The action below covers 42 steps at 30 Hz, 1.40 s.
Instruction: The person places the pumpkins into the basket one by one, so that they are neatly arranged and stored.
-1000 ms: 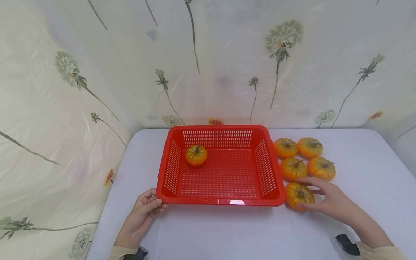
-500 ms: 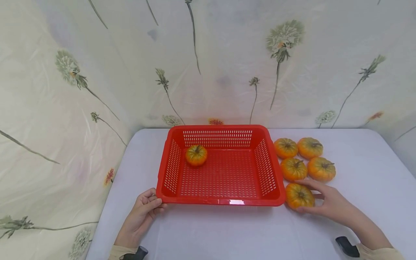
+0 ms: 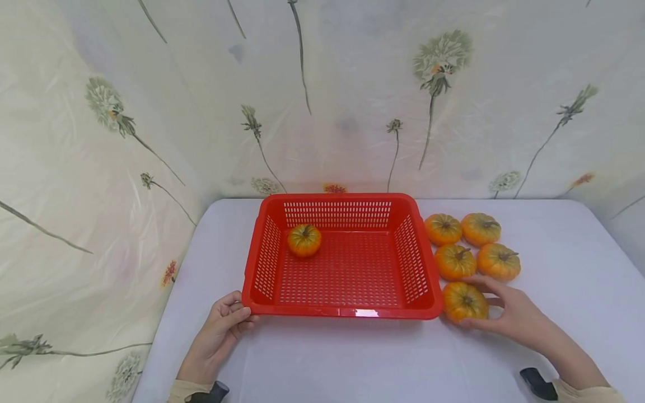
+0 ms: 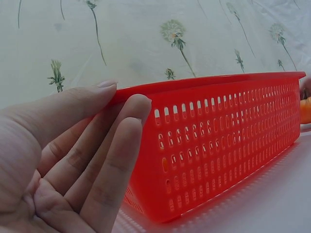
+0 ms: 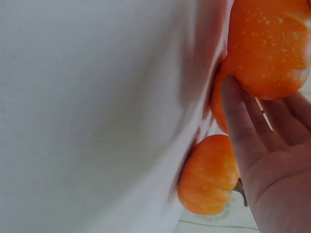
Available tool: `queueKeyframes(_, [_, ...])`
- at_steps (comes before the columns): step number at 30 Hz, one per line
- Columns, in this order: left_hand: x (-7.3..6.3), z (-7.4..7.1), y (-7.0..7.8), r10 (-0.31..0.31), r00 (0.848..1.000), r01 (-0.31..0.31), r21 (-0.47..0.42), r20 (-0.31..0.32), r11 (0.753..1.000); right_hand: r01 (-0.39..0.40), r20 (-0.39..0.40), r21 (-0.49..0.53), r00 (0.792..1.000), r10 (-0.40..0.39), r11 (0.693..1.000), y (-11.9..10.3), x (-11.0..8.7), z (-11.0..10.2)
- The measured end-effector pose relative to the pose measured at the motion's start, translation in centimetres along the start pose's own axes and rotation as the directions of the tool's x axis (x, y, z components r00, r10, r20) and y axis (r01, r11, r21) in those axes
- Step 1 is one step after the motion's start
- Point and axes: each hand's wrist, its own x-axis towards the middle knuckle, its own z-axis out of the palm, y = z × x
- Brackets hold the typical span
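At the near left corner of the red plastic basket [image 3: 322,310], my left hand [image 3: 220,330] pinches the rim, thumb on top and fingers below. The left wrist view shows the thumb over the basket rim [image 4: 204,83] and fingertips against its slotted wall. One small orange pumpkin [image 3: 304,242] sits inside, toward the back left. My right hand [image 3: 509,310] holds another pumpkin [image 3: 463,302] right beside the basket's near right corner, thumb at its near side and fingers at its far side. In the right wrist view, fingers lie along the held pumpkin [image 5: 269,48].
Several more pumpkins stand bunched along the basket's right side, among them a front one [image 3: 455,263] and a stemmed one [image 3: 499,262]. A white cloth covers the table [image 3: 353,364]. Behind it hangs a flower-printed curtain [image 3: 347,112].
The right hand's fingers and thumb have shifted slightly around the pumpkin beside the basket. The left hand and the basket stay where they were.
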Motion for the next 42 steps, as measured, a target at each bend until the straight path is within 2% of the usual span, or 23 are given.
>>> queueKeyframes(11, [0.0,-0.1,-0.1,0.023,1.0,-0.023,-0.021,0.009,1.0,0.037,-0.06,-0.003,0.997,-0.037,0.999,-0.5,0.1,-1.0])
queueKeyframes(16, [0.0,-0.2,-0.1,0.02,1.0,-0.02,-0.013,0.012,1.0,0.037,-0.087,-0.026,0.995,-0.039,0.999,-0.4,0.1,-1.7])
queueKeyframes(24, [-0.1,-0.2,-0.1,0.005,1.0,-0.005,-0.015,0.009,1.0,0.041,-0.145,-0.006,0.989,-0.041,0.999,-0.6,0.2,-3.5])
queueKeyframes(28, [-0.1,-0.2,0.0,-0.001,1.0,0.001,-0.021,0.01,1.0,0.028,-0.143,-0.009,0.989,-0.029,1.0,-0.8,0.5,-4.3])
queueKeyframes(37, [0.0,-0.2,0.1,-0.009,1.0,0.01,-0.036,0.023,0.999,0.084,-0.162,-0.005,0.983,-0.084,0.996,-1.9,1.4,-5.6])
queueKeyframes(42, [0.0,-0.2,0.1,-0.015,1.0,0.016,-0.037,0.024,0.999,0.099,-0.171,0.002,0.98,-0.097,0.995,-3.3,2.1,-6.3])
